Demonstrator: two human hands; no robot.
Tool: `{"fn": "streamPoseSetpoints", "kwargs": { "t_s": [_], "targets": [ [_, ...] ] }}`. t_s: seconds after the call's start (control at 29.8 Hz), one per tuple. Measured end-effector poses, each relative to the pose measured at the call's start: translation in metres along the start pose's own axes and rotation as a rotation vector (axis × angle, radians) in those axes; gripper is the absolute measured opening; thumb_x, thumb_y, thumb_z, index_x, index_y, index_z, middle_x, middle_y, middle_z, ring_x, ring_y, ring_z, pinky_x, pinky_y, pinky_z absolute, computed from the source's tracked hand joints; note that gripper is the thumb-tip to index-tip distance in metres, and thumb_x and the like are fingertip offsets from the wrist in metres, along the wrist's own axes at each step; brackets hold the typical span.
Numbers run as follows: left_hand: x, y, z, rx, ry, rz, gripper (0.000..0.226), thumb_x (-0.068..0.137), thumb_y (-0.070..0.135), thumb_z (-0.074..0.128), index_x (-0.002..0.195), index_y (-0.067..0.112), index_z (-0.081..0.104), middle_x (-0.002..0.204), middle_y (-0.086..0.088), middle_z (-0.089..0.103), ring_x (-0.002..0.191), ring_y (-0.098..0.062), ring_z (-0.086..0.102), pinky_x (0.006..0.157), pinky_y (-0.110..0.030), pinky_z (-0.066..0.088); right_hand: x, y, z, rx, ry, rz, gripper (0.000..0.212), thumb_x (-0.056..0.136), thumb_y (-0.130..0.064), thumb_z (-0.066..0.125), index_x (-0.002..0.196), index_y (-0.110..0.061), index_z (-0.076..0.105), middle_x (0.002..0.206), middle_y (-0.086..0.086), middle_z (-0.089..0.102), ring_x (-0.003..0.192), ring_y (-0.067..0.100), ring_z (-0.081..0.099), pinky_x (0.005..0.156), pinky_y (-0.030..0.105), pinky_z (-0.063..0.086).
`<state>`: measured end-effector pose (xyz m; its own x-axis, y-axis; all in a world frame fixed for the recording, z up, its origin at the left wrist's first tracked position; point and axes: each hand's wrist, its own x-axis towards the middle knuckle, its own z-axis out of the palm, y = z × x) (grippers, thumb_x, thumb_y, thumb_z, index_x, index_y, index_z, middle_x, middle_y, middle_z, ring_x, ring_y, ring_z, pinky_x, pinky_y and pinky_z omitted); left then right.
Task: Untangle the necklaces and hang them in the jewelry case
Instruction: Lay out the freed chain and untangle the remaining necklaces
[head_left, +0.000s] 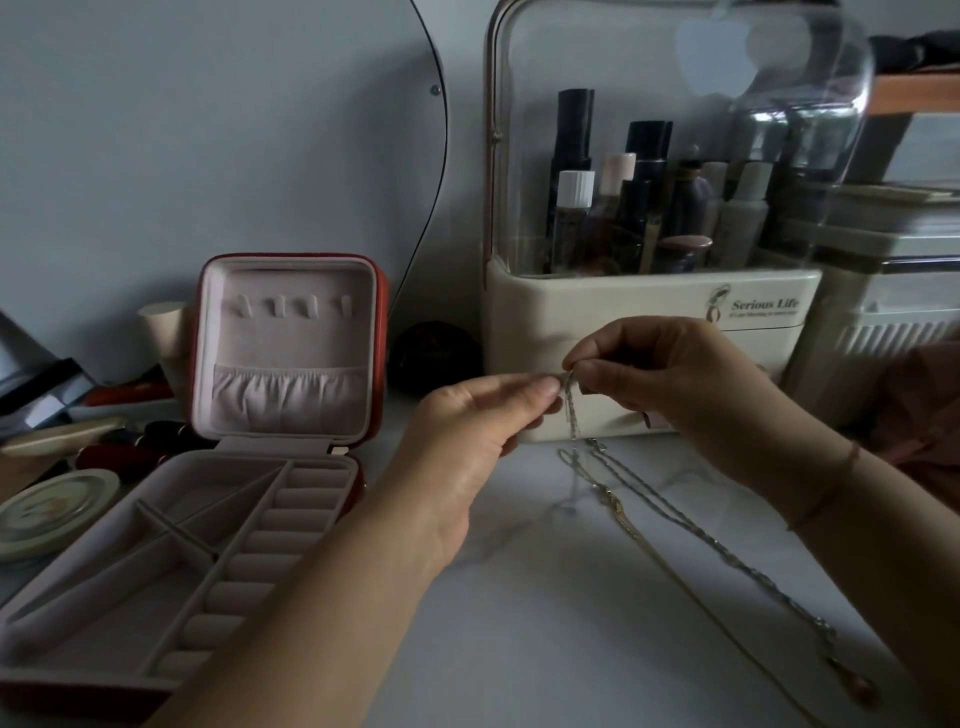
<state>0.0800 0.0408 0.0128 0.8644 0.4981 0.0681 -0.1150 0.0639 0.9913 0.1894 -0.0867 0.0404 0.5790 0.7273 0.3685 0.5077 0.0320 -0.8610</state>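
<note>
The task looks to be in its early part. The jewelry case (288, 332) stands open on the desk (519, 623) with its lid upright. The row of hooks (291, 306) in that lid carries nothing, and no chain shows in the pocket under them or in the tray compartments of the base. By what is visible, no necklace is hung yet.

The necklaces (571, 415) are to the right of the case, well apart from it. Their upper end is lifted off the desk and held between both hands. The left hand (467, 441), the one nearer the case, has its grip closed in a thumb-and-finger pinch on the strands. The right hand (675, 379), farther from the case, pinches the same bunch just beside it, so the fingertips of the two hands nearly meet.

From there the strands drop to the desk and trail away from the case toward the near right. A gold chain (621, 512) and a silver chain (727, 551) run close together there. They seem to cross near the top, though the light is dim and the links too fine to tell where a knot sits.

My judgement is that nearly everything is left to do. The strands have to be worked apart and each carried across to the case. Each then has to be looped over a hook in the lid.
</note>
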Motion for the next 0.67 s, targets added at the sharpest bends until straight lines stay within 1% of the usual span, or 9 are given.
{"fn": "streamPoseSetpoints", "kwargs": {
  "t_s": [0.07, 0.13, 0.2, 0.3, 0.4, 0.47, 0.54, 0.6, 0.67],
  "targets": [
    [-0.0013, 0.0008, 0.0007, 0.025, -0.011, 0.054, 0.012, 0.077, 0.024, 0.071, 0.088, 0.022, 0.076, 0.086, 0.005, 0.075, 0.089, -0.004, 0.066, 0.078, -0.016, 0.045, -0.0004, -0.0009, -0.0003, -0.007, -0.008, 0.012, 0.017, 0.070, -0.027, 0.068, 0.081, -0.016, 0.072, 0.066, -0.002, 0.064, 0.051, -0.001, 0.044, 0.047, 0.010, 0.036],
    [-0.0026, 0.0017, 0.0017, 0.065, 0.010, 0.122, 0.013, 0.077, 0.022, 0.073, 0.090, 0.020, 0.075, 0.085, 0.005, 0.075, 0.084, -0.001, 0.067, 0.070, -0.008, 0.046, -0.0007, -0.0008, -0.0002, -0.011, -0.014, 0.009, 0.014, 0.071, -0.026, 0.068, 0.080, -0.015, 0.072, 0.064, -0.004, 0.064, 0.052, -0.001, 0.045, 0.048, 0.011, 0.037],
    [-0.0026, 0.0016, 0.0026, 0.146, 0.053, 0.208, 0.008, 0.077, 0.020, 0.074, 0.085, 0.023, 0.075, 0.079, 0.006, 0.075, 0.076, 0.001, 0.067, 0.066, -0.007, 0.047, -0.0013, -0.0014, 0.0004, -0.003, -0.023, 0.007, 0.016, 0.071, -0.025, 0.068, 0.081, -0.014, 0.072, 0.063, -0.006, 0.064, 0.052, -0.001, 0.045, 0.048, 0.011, 0.037],
    [-0.0015, -0.0005, 0.0033, 0.265, 0.107, 0.308, 0.003, 0.080, 0.022, 0.073, 0.081, 0.024, 0.074, 0.074, 0.006, 0.073, 0.070, 0.002, 0.065, 0.065, -0.009, 0.048, -0.0019, -0.0022, 0.0015, 0.010, -0.029, 0.015, 0.013, 0.075, -0.020, 0.067, 0.083, -0.011, 0.071, 0.057, -0.010, 0.061, 0.049, -0.002, 0.044, 0.047, 0.010, 0.035],
    [-0.0008, -0.0021, 0.0034, 0.284, 0.120, 0.314, 0.003, 0.081, 0.022, 0.071, 0.083, 0.022, 0.074, 0.074, 0.004, 0.073, 0.067, 0.004, 0.062, 0.062, -0.007, 0.045, -0.0018, -0.0021, 0.0025, 0.024, -0.041, 0.029, 0.011, 0.076, -0.019, 0.068, 0.083, -0.012, 0.071, 0.058, -0.006, 0.063, 0.052, -0.001, 0.044, 0.049, 0.010, 0.036],
    [0.0003, -0.0027, 0.0032, 0.287, 0.116, 0.298, 0.004, 0.082, 0.019, 0.070, 0.082, 0.021, 0.074, 0.074, 0.003, 0.073, 0.066, 0.003, 0.062, 0.062, -0.008, 0.045, -0.0018, -0.0006, 0.0025, 0.014, -0.077, 0.034, 0.019, 0.070, -0.024, 0.068, 0.085, -0.014, 0.072, 0.073, 0.004, 0.070, 0.061, 0.006, 0.051, 0.055, 0.014, 0.042],
    [0.0011, -0.0030, 0.0028, 0.274, 0.120, 0.287, 0.008, 0.082, 0.017, 0.069, 0.078, 0.023, 0.073, 0.072, 0.004, 0.072, 0.065, 0.002, 0.062, 0.061, -0.008, 0.045, -0.0021, 0.0005, 0.0024, -0.013, -0.104, 0.031, 0.017, 0.072, -0.021, 0.068, 0.088, -0.015, 0.072, 0.085, 0.007, 0.073, 0.071, 0.009, 0.059, 0.062, 0.015, 0.047],
    [0.0009, -0.0023, 0.0027, 0.229, 0.132, 0.276, 0.011, 0.082, 0.015, 0.069, 0.075, 0.023, 0.072, 0.070, 0.005, 0.071, 0.064, 0.003, 0.060, 0.060, -0.007, 0.044, -0.0019, 0.0004, 0.0022, -0.022, -0.099, 0.024, 0.010, 0.077, -0.012, 0.068, 0.086, -0.016, 0.072, 0.080, 0.000, 0.073, 0.069, 0.005, 0.060, 0.063, 0.013, 0.048],
    [0.0004, -0.0009, 0.0031, 0.188, 0.131, 0.259, 0.012, 0.082, 0.014, 0.069, 0.074, 0.023, 0.071, 0.068, 0.006, 0.070, 0.064, 0.004, 0.059, 0.060, -0.005, 0.043, -0.0015, -0.0004, 0.0017, 0.010, -0.086, 0.031, 0.008, 0.074, -0.014, 0.069, 0.082, -0.016, 0.070, 0.068, -0.005, 0.068, 0.061, 0.004, 0.054, 0.057, 0.013, 0.044]
  ]
}}
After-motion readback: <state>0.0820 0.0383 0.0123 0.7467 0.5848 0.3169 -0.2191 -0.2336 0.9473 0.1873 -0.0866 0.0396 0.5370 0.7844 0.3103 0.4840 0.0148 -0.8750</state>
